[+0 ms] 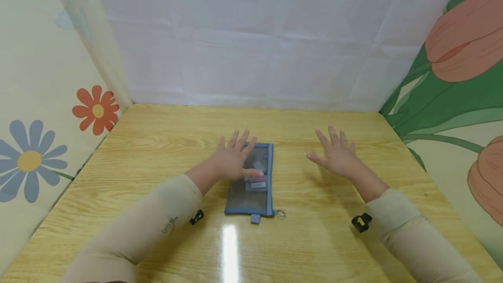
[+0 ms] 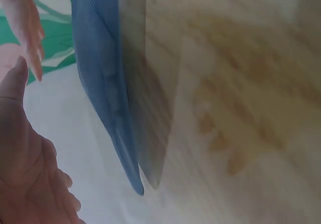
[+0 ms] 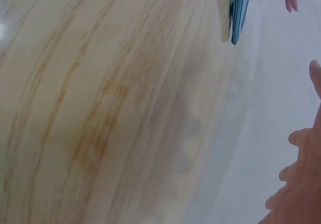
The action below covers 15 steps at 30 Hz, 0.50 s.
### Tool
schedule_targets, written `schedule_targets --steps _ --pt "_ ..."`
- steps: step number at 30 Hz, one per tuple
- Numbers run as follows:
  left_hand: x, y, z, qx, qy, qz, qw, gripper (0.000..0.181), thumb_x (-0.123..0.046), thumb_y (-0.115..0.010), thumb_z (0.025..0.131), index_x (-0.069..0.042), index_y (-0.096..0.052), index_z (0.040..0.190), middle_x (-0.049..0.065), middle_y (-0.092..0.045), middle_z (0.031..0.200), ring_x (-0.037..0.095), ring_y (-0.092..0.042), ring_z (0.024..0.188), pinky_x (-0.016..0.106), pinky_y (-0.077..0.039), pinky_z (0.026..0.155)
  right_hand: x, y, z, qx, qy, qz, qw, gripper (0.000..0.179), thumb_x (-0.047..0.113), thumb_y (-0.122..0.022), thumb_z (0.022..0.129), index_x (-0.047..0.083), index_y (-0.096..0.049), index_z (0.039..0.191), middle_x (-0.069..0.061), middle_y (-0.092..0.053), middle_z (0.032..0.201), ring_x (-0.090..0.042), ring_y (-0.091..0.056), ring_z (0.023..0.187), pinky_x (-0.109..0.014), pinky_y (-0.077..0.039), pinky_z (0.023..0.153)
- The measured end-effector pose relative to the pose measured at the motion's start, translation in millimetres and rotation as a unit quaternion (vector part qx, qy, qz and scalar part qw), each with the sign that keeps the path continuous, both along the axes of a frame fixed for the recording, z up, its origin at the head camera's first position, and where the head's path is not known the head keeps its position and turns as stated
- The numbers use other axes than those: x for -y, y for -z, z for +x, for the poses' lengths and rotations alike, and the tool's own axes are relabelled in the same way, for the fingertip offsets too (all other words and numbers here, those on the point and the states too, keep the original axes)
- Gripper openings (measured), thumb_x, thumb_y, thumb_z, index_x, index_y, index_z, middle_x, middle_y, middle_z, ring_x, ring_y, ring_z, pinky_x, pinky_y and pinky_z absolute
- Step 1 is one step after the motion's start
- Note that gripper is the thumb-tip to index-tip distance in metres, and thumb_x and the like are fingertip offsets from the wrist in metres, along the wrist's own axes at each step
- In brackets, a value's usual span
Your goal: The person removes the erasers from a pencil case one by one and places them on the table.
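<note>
A blue mesh zip pouch (image 1: pixel 245 200) lies flat on the wooden table, with small pink and white items (image 1: pixel 258 184) showing through its mesh; their kind cannot be made out. My left hand (image 1: pixel 232 160) hovers over the pouch's left side, fingers spread and holding nothing. In the left wrist view a gap shows between that hand (image 2: pixel 30 158) and the pouch (image 2: pixel 108 83). To the right of the pouch, above the bare wood, my right hand (image 1: pixel 339 156) is spread too, with nothing in it. The right wrist view shows its fingers (image 3: pixel 301 158) apart from the table.
A metal ring (image 1: pixel 280 214) and a blue fabric tab (image 1: pixel 255 219) stick out at the pouch's near end. White cloth (image 1: pixel 255 56) hangs behind the table (image 1: pixel 188 248). Flower-printed panels stand at left and right. Each wrist carries a black strap device (image 1: pixel 361 222).
</note>
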<state>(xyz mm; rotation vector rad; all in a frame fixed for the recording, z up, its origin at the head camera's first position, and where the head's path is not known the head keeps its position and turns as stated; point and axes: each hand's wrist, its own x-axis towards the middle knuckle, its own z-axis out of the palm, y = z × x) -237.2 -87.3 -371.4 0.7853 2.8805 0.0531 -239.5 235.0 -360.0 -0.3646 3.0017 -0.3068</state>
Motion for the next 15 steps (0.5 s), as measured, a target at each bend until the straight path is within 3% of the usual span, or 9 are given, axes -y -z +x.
schedule_targets --steps 9,15 --pt "-20.0 12.8 5.7 0.008 0.039 -0.010 0.9991 0.105 -0.083 -0.028 0.072 -0.020 0.010 0.147 0.007 0.021 0.149 0.033 0.013 0.136 0.056 0.000 0.106 0.2 1.2 -1.1 -0.003 0.000 0.000 1.0000 0.091 0.073 -0.032 0.081 0.020 0.000 0.149 -0.020 0.015 0.150 -0.048 0.016 0.130 -0.074 0.002 0.090" --pt "-29.5 14.8 9.7 0.039 0.058 -0.014 0.9975 0.108 -0.080 -0.036 0.073 -0.013 0.006 0.147 0.014 0.013 0.151 0.034 0.008 0.137 0.055 -0.004 0.106 -1.1 1.8 -1.4 -0.005 0.000 -0.004 1.0000 0.090 0.072 -0.033 0.082 0.022 0.000 0.148 -0.020 0.014 0.150 -0.048 0.015 0.130 -0.074 0.002 0.091"
